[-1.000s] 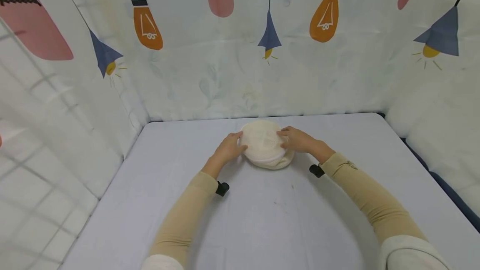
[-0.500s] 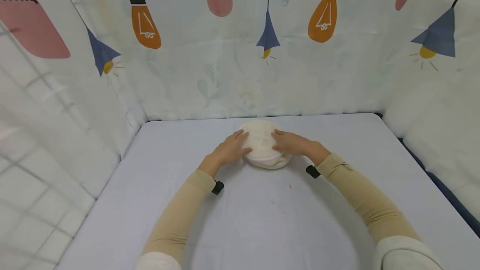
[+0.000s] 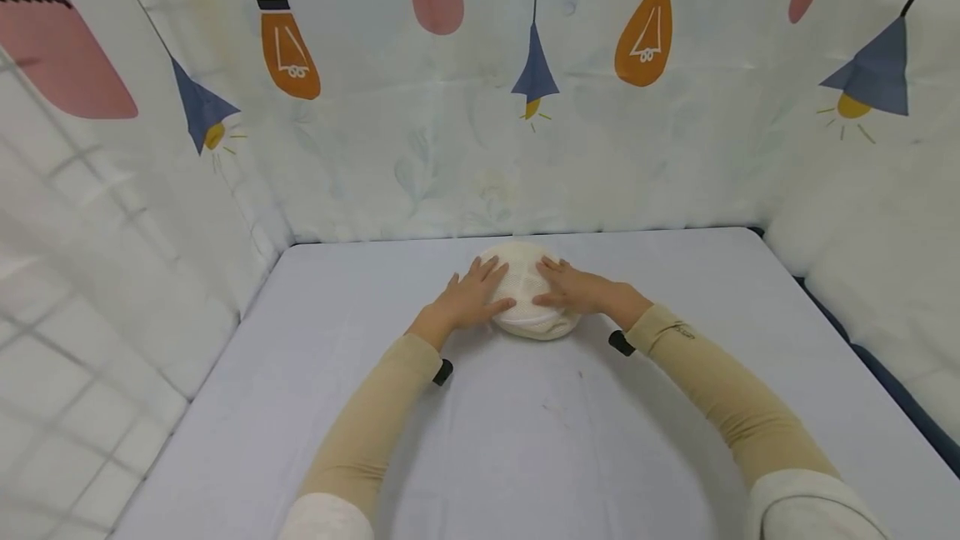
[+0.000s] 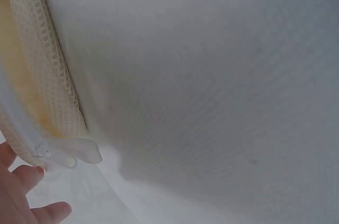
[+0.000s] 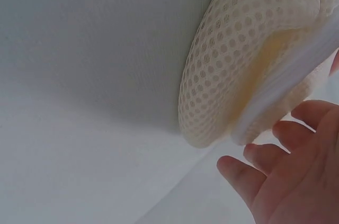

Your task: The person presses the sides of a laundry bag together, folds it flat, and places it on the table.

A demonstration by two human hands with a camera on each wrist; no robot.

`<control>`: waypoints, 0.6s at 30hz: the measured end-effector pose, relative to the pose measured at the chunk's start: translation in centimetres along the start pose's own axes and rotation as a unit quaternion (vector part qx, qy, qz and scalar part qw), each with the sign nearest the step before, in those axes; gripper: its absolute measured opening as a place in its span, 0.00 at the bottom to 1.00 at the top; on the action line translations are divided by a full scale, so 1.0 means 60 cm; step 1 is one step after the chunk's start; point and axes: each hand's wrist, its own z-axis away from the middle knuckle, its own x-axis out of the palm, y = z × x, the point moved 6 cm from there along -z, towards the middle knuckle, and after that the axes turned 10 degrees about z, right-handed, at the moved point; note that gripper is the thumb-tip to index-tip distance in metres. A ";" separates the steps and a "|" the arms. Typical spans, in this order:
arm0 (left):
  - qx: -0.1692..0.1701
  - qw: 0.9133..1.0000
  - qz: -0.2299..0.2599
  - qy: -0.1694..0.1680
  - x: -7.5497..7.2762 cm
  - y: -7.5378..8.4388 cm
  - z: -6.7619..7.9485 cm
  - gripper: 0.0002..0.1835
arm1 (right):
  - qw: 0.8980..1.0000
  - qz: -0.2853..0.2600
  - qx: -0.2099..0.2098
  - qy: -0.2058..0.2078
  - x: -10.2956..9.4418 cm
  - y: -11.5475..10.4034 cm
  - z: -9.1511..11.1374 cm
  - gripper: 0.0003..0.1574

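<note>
A round, cream mesh laundry bag (image 3: 524,283) lies on the white-covered table toward its far edge. My left hand (image 3: 471,297) rests on the bag's left side with fingers spread. On the opposite side, my right hand (image 3: 576,290) lies over the bag, its fingers fairly straight and the thumb toward the middle. The left wrist view shows the bag's honeycomb mesh edge (image 4: 47,60), a white zipper (image 4: 21,121) and a small pale loop (image 4: 87,151). In the right wrist view, a white zipper band (image 5: 286,83) curves round the puffy mesh, with fingertips right at it.
The table (image 3: 525,457) has a pale cloth cover with a few small marks. A fabric wall (image 3: 450,148) printed with lamps and bulbs stands behind the far edge. Side curtains (image 3: 862,257) flank the table.
Both hands have moved inward over the top of the bag, from its sides, and their fingers have spread. The bag stays in about the same place.
</note>
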 end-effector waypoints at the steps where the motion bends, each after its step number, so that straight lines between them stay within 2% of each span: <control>1: 0.000 1.000 -0.002 -0.004 0.001 0.001 -0.002 0.45 | 1.000 0.001 0.001 -0.004 0.002 -0.001 -0.002 0.55; 8: -0.007 0.999 -0.014 -0.039 0.005 -0.002 -0.005 0.51 | 0.999 0.008 0.000 -0.033 0.011 -0.012 -0.007 0.61; 15: -0.025 0.998 -0.002 -0.050 0.011 0.002 -0.006 0.55 | 0.998 0.031 -0.001 -0.048 0.014 -0.019 -0.007 0.64; 18: -0.031 0.998 -0.011 -0.051 0.016 0.004 -0.009 0.56 | 0.998 0.044 0.005 -0.053 0.016 -0.021 -0.010 0.65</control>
